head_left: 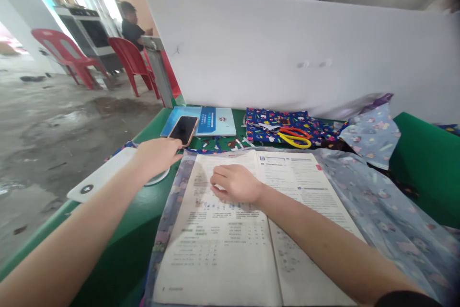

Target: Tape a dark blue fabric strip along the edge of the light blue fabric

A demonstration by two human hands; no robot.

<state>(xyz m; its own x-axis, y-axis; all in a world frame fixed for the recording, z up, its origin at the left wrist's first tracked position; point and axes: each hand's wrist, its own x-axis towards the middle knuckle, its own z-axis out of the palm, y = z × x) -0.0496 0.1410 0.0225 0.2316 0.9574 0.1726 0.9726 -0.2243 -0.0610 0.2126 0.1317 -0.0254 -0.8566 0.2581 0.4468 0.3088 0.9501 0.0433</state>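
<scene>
An open printed book [230,259] lies before me, with patterned translucent film [388,216] under it and spreading out to the right. On the upper part of its left page rests my right hand [235,183], fingers loosely curled in and nothing visible in them. My left hand [158,156] reaches past the book's upper left corner, fingers stretched out. Its fingertips are at the near edge of a smartphone [184,130], whose dark screen faces up; whether they touch it I cannot tell. The phone lies partly on a blue and white booklet [215,121].
Scissors [296,137] with orange and yellow handles lie on dark blue patterned material [257,118]. Paper scraps [235,143] litter the green table [118,249]. A white object [104,177] sits under my left forearm. Behind stands a white board [269,53]; red chairs [131,60] and a seated person are beyond.
</scene>
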